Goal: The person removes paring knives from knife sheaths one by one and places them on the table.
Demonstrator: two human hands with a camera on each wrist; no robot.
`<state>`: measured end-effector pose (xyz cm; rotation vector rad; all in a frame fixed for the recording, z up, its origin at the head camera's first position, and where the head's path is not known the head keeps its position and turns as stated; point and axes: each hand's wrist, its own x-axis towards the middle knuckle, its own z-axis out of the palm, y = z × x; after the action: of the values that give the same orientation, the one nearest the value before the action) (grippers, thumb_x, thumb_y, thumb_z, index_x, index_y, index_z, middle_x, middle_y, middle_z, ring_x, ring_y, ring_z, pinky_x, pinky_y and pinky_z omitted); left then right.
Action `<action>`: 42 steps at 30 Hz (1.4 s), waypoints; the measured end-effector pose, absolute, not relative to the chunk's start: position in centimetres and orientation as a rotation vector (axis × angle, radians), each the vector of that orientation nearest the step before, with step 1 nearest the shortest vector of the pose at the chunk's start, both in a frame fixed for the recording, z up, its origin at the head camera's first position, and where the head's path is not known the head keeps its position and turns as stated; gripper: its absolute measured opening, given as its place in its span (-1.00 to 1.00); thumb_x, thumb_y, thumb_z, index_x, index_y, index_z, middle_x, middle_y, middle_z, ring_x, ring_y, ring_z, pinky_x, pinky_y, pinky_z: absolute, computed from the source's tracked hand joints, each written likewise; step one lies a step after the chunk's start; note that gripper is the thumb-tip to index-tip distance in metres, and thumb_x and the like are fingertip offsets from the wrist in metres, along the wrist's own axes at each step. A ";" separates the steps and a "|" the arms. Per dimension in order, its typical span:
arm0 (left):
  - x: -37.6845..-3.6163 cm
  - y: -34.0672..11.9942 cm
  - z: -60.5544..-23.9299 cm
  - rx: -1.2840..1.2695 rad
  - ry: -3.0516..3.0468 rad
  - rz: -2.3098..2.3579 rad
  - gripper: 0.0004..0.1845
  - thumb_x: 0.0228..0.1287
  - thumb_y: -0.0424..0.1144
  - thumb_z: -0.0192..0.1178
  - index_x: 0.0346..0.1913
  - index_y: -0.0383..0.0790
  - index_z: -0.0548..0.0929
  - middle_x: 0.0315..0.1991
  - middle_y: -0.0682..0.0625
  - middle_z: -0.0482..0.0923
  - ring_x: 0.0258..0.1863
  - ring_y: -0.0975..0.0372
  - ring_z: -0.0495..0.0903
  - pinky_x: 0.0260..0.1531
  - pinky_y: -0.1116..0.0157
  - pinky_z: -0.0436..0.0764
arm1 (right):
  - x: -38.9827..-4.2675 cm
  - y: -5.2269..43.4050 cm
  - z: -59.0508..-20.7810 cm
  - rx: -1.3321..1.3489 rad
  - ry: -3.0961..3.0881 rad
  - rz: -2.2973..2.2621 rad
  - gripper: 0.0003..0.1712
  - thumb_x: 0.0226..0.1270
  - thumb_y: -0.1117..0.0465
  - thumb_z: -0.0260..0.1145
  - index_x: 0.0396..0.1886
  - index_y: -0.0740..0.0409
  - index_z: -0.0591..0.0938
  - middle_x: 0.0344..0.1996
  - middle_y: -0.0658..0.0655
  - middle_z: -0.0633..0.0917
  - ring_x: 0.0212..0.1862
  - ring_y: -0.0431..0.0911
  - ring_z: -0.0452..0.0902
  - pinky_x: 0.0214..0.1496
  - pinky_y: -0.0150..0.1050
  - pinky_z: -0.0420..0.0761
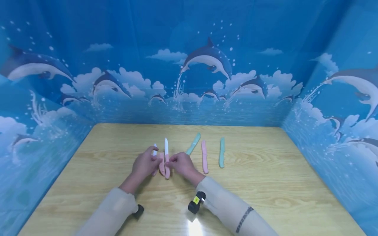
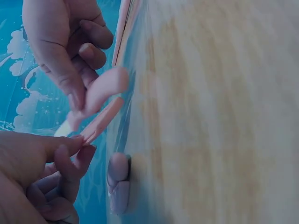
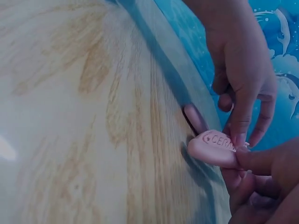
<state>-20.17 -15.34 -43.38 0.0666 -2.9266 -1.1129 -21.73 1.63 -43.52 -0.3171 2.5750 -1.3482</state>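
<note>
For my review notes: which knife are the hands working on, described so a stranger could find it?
On the wooden table, find the row of pastel pieces near the middle. It is the pink-handled knife between the left hand and right hand; unlike the sheathed pink one, its white blade is bare.

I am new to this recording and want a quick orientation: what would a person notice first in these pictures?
First, the two hands meeting at the middle of the wooden table: the left hand and the right hand both hold pink-handled knives with white blades. To their right lie a pink sheath and two teal sheaths, apart. Blue dolphin walls surround the table.
</note>
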 end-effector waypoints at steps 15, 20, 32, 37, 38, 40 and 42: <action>-21.2 -13.8 -43.6 0.002 -3.036 -0.676 -0.56 0.24 -0.15 0.32 0.14 -0.21 0.53 -0.45 -0.14 0.65 -0.48 0.06 0.60 -0.56 0.19 0.54 | -22.7 1.3 -44.7 -0.290 2.759 -1.166 -0.87 0.11 0.21 0.48 -0.42 0.17 0.71 -0.52 0.01 0.69 -0.47 -0.17 0.51 -0.40 -0.33 0.53; -21.3 -13.3 -43.5 0.057 -3.081 -0.619 -0.55 0.27 -0.17 0.30 0.18 -0.21 0.52 -0.28 -0.19 0.67 -0.36 0.02 0.64 -0.45 0.16 0.61 | -22.7 1.1 -44.8 -0.318 2.804 -1.123 -0.84 0.17 0.16 0.43 -0.35 0.17 0.70 -0.54 -0.01 0.66 -0.51 -0.19 0.49 -0.49 -0.36 0.51; -21.3 -13.5 -43.3 -0.052 -3.074 -0.528 -0.63 0.27 -0.25 0.25 0.11 -0.28 0.56 -0.21 -0.28 0.67 -0.31 -0.08 0.66 -0.45 0.09 0.66 | -22.5 0.2 -44.8 -0.373 2.870 -1.004 -0.77 0.17 0.16 0.45 -0.21 0.16 0.70 -0.53 0.02 0.67 -0.57 -0.21 0.47 -0.57 -0.40 0.45; -21.4 -13.6 -43.3 -0.068 -3.076 -0.501 -0.62 0.27 -0.24 0.26 0.11 -0.30 0.55 -0.21 -0.29 0.66 -0.34 -0.08 0.66 -0.48 0.09 0.66 | -22.7 -0.1 -44.9 -0.376 2.886 -1.004 -0.76 0.18 0.16 0.44 -0.19 0.16 0.70 -0.50 0.03 0.69 -0.56 -0.21 0.47 -0.56 -0.40 0.46; -21.4 -13.7 -43.3 -0.070 -3.075 -0.500 -0.61 0.26 -0.24 0.27 0.11 -0.30 0.55 -0.21 -0.29 0.66 -0.34 -0.08 0.65 -0.48 0.09 0.66 | -22.8 -0.1 -44.9 -0.374 2.888 -1.004 -0.75 0.19 0.16 0.44 -0.18 0.17 0.70 -0.50 0.03 0.69 -0.56 -0.21 0.47 -0.56 -0.40 0.46; -21.3 -13.7 -43.3 -0.065 -3.077 -0.502 -0.60 0.25 -0.23 0.30 0.11 -0.30 0.55 -0.20 -0.28 0.67 -0.33 -0.08 0.65 -0.46 0.09 0.67 | -22.8 -0.2 -45.0 -0.370 2.893 -1.007 -0.75 0.19 0.15 0.44 -0.18 0.17 0.69 -0.49 0.04 0.69 -0.56 -0.20 0.47 -0.56 -0.40 0.47; -21.2 -13.7 -43.3 -0.066 -3.075 -0.504 -0.58 0.22 -0.23 0.33 0.11 -0.30 0.55 -0.21 -0.27 0.67 -0.34 -0.07 0.65 -0.45 0.10 0.67 | -22.8 -0.2 -45.0 -0.367 2.902 -1.002 -0.74 0.18 0.14 0.44 -0.18 0.18 0.70 -0.48 0.04 0.70 -0.56 -0.21 0.48 -0.56 -0.40 0.47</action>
<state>-21.25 -13.70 -43.27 -0.0665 -3.0753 -0.5042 -22.82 -0.17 -45.00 -0.3667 2.9020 -1.0024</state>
